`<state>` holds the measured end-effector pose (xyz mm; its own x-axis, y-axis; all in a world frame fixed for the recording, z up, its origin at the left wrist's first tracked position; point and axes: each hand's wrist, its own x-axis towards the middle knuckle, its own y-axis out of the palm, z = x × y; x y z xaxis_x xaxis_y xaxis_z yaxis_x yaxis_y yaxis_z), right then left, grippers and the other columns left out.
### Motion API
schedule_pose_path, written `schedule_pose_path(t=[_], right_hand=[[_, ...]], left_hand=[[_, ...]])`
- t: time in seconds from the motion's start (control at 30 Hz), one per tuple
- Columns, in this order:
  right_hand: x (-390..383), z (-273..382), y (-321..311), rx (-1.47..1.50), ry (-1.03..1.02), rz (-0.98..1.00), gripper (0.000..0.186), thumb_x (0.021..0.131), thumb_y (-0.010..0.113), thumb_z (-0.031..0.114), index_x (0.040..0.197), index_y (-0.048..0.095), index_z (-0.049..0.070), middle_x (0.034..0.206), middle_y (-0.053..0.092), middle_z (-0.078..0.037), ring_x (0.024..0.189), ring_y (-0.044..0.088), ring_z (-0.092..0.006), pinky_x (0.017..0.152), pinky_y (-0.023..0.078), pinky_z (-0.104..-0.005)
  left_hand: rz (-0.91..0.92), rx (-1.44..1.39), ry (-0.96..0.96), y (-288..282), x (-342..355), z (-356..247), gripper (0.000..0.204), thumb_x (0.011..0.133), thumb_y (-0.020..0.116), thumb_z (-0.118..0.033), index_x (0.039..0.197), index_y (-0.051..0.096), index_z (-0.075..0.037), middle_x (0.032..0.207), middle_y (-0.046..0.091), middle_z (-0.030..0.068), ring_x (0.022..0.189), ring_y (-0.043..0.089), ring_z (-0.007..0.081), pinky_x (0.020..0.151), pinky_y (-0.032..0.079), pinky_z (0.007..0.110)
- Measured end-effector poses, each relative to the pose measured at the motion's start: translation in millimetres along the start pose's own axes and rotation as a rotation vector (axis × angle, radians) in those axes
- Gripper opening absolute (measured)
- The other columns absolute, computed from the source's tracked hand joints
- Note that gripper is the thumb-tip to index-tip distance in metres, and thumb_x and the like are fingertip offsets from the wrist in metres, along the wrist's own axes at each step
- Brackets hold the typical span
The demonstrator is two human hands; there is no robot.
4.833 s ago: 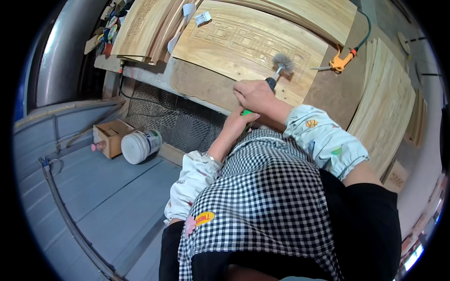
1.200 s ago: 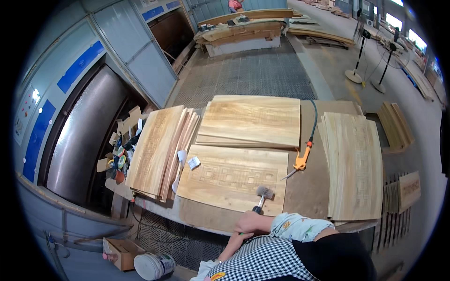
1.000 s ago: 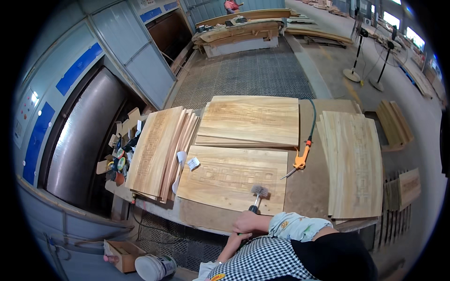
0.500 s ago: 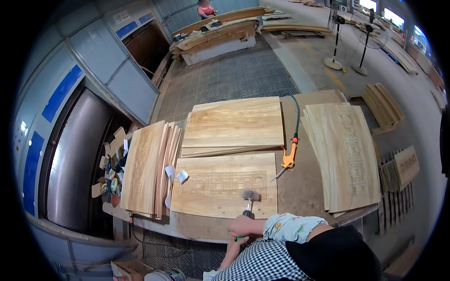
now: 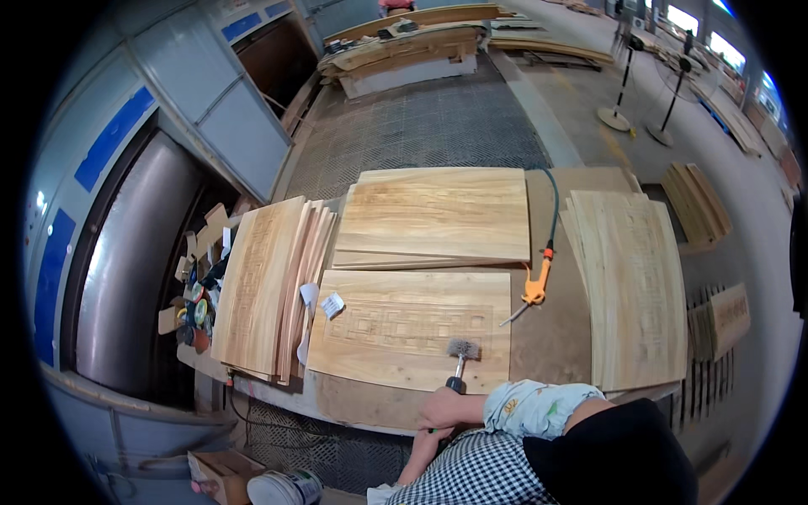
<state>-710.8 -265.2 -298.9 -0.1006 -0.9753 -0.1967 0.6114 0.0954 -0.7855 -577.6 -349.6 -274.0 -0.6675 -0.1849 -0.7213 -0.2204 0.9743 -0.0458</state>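
Observation:
A pale wooden panel (image 5: 404, 358) with a carved band of nested squares lies flat on the table in front of me. My right hand (image 5: 441, 409) is closed around the dark body of a handheld rotary brush tool (image 5: 455, 385). Its grey bristle head (image 5: 463, 348) is over the panel's near right part, just below the carved band; whether the bristles touch the wood I cannot tell. Lower down, my left hand (image 5: 427, 446) is closed around the rear of the same tool, which is mostly hidden by my hands and sleeve.
Panel stacks stand left (image 5: 261, 286), behind (image 5: 433, 215) and right (image 5: 635, 286) on the table (image 5: 551, 353). An orange air blow gun (image 5: 536, 288) with a hose lies right of the panel. Crumpled white paper (image 5: 332, 305) rests on its left corner. A bucket (image 5: 284, 488) stands below.
The whole view has shifted a little. Relative to the panel, the brush head has moved slightly from the carved band toward the near edge. Both hands keep their hold.

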Motion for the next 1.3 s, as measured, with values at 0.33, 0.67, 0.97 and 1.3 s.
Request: schedule_pose_path(t=[0.33, 0.67, 0.97, 1.3], right_hand=[[38, -19, -31, -0.125, 0.016, 0.047, 0.046, 0.096, 0.052, 0.049, 0.084, 0.072, 0.01, 0.073, 0.071, -0.014, 0.068, 0.069, -0.0354, 0.06, 0.052, -0.0481], [39, -62, -38, -0.034, 0.187, -0.2, 0.032, 0.09, 0.061, 0.042, 0.083, 0.071, 0.013, 0.075, 0.07, -0.013, 0.073, 0.071, -0.0344, 0.06, 0.054, -0.0486], [36, -59, -63, -0.001, 0.108, -0.492, 0.029, 0.092, 0.064, 0.035, 0.078, 0.066, 0.01, 0.068, 0.067, -0.015, 0.066, 0.068, -0.0353, 0.062, 0.053, -0.0475], [90, -57, -67, 0.111, 0.112, -0.522, 0.027, 0.093, 0.059, 0.03, 0.079, 0.066, 0.008, 0.073, 0.068, -0.015, 0.071, 0.067, -0.0376, 0.068, 0.052, -0.0503]], left_hand=[[-0.015, -0.204, 0.023, -14, 22, -14, 0.024, 0.086, 0.078, -0.018, 0.102, 0.067, -0.003, 0.076, 0.064, 0.0036, 0.06, 0.06, 0.0126, 0.052, 0.047, 0.027], [0.035, -0.319, 0.029, 13, 44, -59, 0.03, 0.094, 0.068, -0.023, 0.117, 0.058, -0.006, 0.067, 0.059, 0.0021, 0.052, 0.057, 0.0123, 0.043, 0.041, 0.026], [-0.002, -0.278, -0.053, 15, 57, -57, 0.029, 0.094, 0.068, -0.03, 0.109, 0.06, -0.006, 0.068, 0.059, 0.0017, 0.051, 0.056, 0.0102, 0.042, 0.038, 0.024], [-0.135, -0.223, -0.074, -17, 62, -71, 0.03, 0.097, 0.063, -0.036, 0.104, 0.06, -0.007, 0.065, 0.058, 0.0014, 0.048, 0.053, 0.0087, 0.039, 0.033, 0.024]])
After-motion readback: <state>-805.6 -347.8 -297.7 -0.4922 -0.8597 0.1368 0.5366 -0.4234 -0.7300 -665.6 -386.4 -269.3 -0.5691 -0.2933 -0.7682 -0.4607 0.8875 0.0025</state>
